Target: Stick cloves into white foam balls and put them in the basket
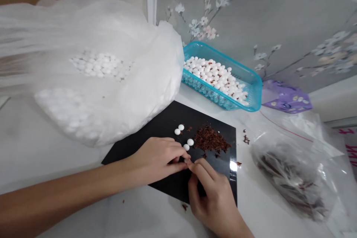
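1. Pinching what seems a small white round bead [186, 161] between fingertips, the left hand [152, 160] and right hand [210, 197] are meeting above a flat black board [167, 128].
2. Dark brown shredded flakes [210, 139] and four white beads [181, 127] are lying on that board.

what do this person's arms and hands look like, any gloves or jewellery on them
The left hand and right hand are bare, with no gloves, rings, bracelets or watch showing. No sleeve shows on either forearm in view. The nails look short, with no visible polish.
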`<move>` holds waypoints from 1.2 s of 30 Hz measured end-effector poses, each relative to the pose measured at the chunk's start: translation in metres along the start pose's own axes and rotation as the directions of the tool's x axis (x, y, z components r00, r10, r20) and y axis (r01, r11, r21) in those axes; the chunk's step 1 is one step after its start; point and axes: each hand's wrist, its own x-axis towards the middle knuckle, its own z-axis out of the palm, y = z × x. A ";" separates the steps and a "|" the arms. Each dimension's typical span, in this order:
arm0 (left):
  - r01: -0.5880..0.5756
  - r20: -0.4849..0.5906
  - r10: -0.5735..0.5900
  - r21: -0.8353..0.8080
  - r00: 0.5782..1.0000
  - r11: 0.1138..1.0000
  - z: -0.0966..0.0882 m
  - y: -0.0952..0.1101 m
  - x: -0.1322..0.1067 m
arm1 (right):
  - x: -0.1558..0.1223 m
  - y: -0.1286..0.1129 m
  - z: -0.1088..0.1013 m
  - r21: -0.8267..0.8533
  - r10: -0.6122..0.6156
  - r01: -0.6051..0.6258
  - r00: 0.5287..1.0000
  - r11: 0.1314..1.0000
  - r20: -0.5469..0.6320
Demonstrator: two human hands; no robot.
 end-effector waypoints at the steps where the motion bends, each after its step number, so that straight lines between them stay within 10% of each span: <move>1: -0.003 -0.002 0.003 0.005 1.000 1.000 0.000 0.000 0.000 | 0.001 -0.001 0.001 -0.014 -0.001 0.001 1.000 1.000 -0.013; 23: 0.099 -0.086 -0.102 -0.038 0.991 0.994 0.002 0.004 -0.003 | -0.007 0.021 -0.003 -0.212 0.260 -0.326 0.922 0.921 -0.288; 28: -0.026 -0.296 0.024 -0.003 0.955 1.000 -0.005 0.010 -0.006 | -0.007 0.022 -0.001 -0.170 0.264 -0.320 0.921 0.932 -0.288; 32: -0.074 -0.597 0.174 0.188 0.783 0.979 -0.037 0.005 -0.003 | -0.007 0.022 0.000 -0.161 0.269 -0.326 0.917 0.932 -0.295; 36: 0.268 -0.922 0.108 0.218 0.372 0.938 -0.087 -0.027 0.004 | -0.007 0.021 0.000 -0.138 0.298 -0.350 0.906 0.927 -0.300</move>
